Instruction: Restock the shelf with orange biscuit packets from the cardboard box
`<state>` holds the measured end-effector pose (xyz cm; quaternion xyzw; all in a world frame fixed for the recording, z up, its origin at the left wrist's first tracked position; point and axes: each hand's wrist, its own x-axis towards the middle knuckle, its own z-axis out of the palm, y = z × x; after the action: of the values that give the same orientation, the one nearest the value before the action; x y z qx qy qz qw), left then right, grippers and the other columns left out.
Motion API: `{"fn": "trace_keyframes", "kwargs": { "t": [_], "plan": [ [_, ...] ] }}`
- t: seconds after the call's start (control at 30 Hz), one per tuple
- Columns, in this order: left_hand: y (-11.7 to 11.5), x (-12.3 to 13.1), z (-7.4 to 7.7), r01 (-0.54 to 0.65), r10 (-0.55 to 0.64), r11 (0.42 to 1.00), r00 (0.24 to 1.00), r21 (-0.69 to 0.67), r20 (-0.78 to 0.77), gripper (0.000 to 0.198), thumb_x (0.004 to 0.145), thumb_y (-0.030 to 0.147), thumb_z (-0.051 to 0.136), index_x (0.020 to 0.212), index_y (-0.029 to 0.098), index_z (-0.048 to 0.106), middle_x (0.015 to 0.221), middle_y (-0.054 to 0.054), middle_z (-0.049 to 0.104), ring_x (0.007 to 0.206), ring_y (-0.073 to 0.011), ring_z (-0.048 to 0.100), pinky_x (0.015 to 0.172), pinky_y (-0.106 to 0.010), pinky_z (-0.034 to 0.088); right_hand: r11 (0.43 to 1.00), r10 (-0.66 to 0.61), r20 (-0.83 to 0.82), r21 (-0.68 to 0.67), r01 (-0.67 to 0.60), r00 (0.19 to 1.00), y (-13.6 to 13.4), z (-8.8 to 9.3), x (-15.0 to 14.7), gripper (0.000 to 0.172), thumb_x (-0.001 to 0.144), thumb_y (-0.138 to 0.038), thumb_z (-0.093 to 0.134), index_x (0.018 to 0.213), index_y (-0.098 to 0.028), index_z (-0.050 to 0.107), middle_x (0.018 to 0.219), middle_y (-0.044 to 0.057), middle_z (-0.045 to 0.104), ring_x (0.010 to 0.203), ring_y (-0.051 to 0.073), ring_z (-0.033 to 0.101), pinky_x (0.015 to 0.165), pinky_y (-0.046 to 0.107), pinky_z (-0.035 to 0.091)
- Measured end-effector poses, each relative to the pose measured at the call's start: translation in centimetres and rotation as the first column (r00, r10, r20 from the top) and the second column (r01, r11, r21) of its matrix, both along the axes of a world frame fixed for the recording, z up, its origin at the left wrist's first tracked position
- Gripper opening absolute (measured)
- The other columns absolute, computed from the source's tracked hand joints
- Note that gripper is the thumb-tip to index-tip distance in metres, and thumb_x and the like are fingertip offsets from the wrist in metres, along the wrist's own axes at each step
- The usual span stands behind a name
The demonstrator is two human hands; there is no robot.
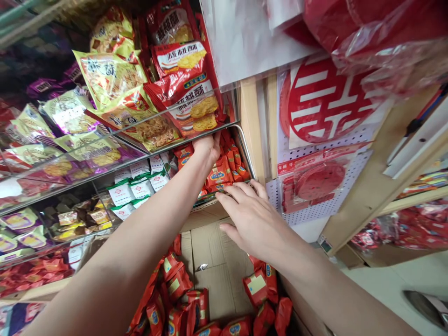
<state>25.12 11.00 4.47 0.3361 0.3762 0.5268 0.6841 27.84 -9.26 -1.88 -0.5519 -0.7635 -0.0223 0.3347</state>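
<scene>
My left hand [207, 148] reaches into the lower shelf bin at the right end, just under the upper shelf's front edge. Its fingers are mostly hidden there, so I cannot tell what they touch. Small red-wrapped snack packets [220, 172] fill that bin around and below it. Fingers stretched out, my right hand [250, 212] lies at the bin's front edge [210, 198] with nothing in it. Below both arms stands an open cardboard box [212, 252]. More red packets [178, 282] lie along its sides and near end, and its cardboard bottom shows between them.
Walnut-cookie bags [196, 100] sit right above my left hand behind a clear shelf guard [140, 123]. White-and-green packets [142, 186] fill the neighbouring bin. A wooden post [255, 130] and a pegboard [308, 196] with red decorations [329, 102] stand on the right.
</scene>
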Motion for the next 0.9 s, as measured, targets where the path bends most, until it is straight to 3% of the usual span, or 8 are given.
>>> {"fn": "trace_keyframes", "kwargs": {
  "t": [0.27, 0.47, 0.8, 0.9],
  "plan": [
    [0.4, 0.0, 0.5, -0.102, 0.079, 0.991, 0.97, 0.09, 0.232, 0.017, 0.085, 0.025, 0.043, 0.077, 0.02, 0.058, 0.07, 0.0, 0.065, 0.07, -0.0087, 0.06, 0.063, -0.019, 0.05, 0.999, -0.016, 0.023, -0.039, 0.017, 1.0, -0.1, 0.3, -0.3, 0.048, 0.074, -0.028, 0.059, 0.119, -0.016, 0.047, 0.117, 0.01, 0.052, 0.113, 0.025, 0.038, 0.099, 0.048, 0.02],
    [-1.2, -0.8, 0.6, -0.14, 0.096, 0.985, 0.93, 0.1, 0.355, 0.017, 0.083, 0.022, 0.043, 0.079, 0.02, 0.06, 0.074, -0.001, 0.066, 0.068, -0.0091, 0.061, 0.064, -0.019, 0.051, 0.997, -0.036, 0.041, -0.06, 0.038, 0.999, -0.1, 0.4, -0.8, 0.047, 0.075, -0.027, 0.057, 0.12, -0.018, 0.046, 0.121, 0.008, 0.05, 0.115, 0.025, 0.037, 0.101, 0.048, 0.02],
    [-1.3, -2.4, 1.4, -0.034, 0.012, 0.999, 0.877, 0.038, 0.481, 0.026, 0.081, 0.032, 0.039, 0.08, 0.02, 0.061, 0.085, -0.006, 0.067, 0.078, -0.0176, 0.063, 0.067, -0.032, 0.052, 0.991, -0.074, 0.089, -0.104, 0.083, 0.993, -0.2, 0.7, -1.5, 0.043, 0.078, -0.026, 0.05, 0.121, -0.022, 0.046, 0.125, 0.006, 0.049, 0.118, 0.023, 0.036, 0.102, 0.047, 0.02],
    [-2.9, -3.4, 1.4, 0.025, -0.03, 1.0, 0.874, 0.017, 0.485, 0.03, 0.083, 0.032, 0.033, 0.08, 0.019, 0.06, 0.084, -0.008, 0.066, 0.077, -0.0179, 0.063, 0.067, -0.032, 0.052, 0.99, -0.075, 0.105, -0.11, 0.087, 0.992, -0.3, 0.7, -1.6, 0.044, 0.078, -0.024, 0.05, 0.121, -0.022, 0.047, 0.125, 0.006, 0.049, 0.118, 0.024, 0.037, 0.101, 0.048, 0.022]
  ]
}}
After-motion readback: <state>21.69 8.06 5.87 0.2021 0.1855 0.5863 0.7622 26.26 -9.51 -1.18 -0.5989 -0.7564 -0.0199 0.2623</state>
